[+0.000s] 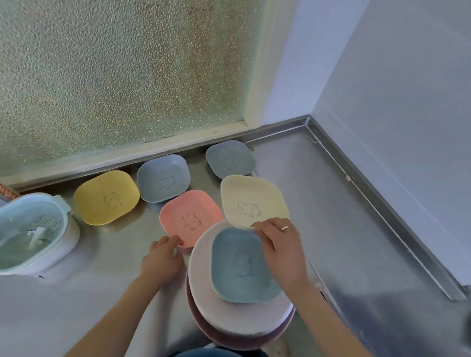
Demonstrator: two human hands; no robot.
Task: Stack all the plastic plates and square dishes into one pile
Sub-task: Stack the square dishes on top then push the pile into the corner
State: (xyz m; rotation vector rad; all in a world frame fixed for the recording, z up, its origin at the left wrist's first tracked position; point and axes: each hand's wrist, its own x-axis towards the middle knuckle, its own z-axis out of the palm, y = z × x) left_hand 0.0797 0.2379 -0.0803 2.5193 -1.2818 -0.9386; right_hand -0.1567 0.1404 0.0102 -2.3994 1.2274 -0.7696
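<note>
— Steel counter (350, 243) noted. What do we record at its left end?

— We record a pale green strainer basket (21, 234), then a yellow square dish (106, 197) and a grey-blue square dish (163, 178) along the frosted window (111, 56).

— And at the middle?

— Our left hand (163, 260) pinches the near rim of the pink square dish (191, 217), which lies on the counter. Behind it sits a grey-green square dish (230, 161).

— The pile?

— Round plates (246, 317) stacked at the near edge, with a blue square dish (244, 266) on top. Our right hand (281, 249) grips the near edge of the cream square dish (255, 202), just behind the pile.
</note>
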